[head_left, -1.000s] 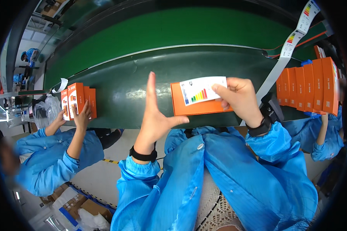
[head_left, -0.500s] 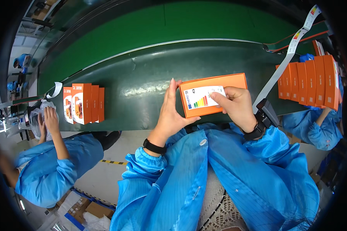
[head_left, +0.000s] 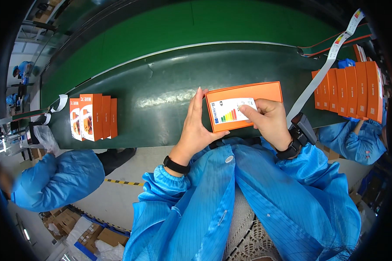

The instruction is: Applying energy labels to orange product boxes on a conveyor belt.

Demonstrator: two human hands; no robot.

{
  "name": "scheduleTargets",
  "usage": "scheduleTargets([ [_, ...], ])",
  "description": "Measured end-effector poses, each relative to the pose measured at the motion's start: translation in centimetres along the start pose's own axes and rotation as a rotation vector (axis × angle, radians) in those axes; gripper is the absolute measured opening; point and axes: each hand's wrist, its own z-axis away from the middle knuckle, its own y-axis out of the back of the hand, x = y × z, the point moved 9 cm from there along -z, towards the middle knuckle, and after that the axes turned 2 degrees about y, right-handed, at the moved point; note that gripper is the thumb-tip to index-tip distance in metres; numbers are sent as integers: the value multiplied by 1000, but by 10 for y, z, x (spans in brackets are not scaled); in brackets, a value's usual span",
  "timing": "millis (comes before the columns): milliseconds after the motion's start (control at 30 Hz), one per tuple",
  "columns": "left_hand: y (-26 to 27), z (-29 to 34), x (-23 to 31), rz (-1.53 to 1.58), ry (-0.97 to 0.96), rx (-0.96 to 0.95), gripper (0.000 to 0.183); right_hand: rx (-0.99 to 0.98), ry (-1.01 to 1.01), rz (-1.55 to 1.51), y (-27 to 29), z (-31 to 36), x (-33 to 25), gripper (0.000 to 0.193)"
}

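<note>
Pressing its thumb on a white label (head_left: 224, 112), no longer lifted and seemingly stuck to the orange box (head_left: 255, 91) just right of frame centre, the right hand (head_left: 272, 121) faces the spread left hand (head_left: 195, 128).

Middle box (head_left: 248, 92): one; its label (head_left: 224, 112): one; wristbands (head_left: 175, 166) (head_left: 290, 150): two; right-side boxes (head_left: 361, 89): six-plus.

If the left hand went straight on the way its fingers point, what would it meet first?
The way looks free: ahead of the left hand lies dark green worktop, then a pale edge strip. It might brush the orange box alongside; height above the worktop is unclear.
</note>
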Motion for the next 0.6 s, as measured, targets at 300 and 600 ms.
scheduleTargets([
  [300,0,1,-1,-2,10,5,134,9,46,23,-1,2,-6,26],
  [600,1,1,2,-21,-6,9,134,16,71,46,-1,3,-6,28],
])
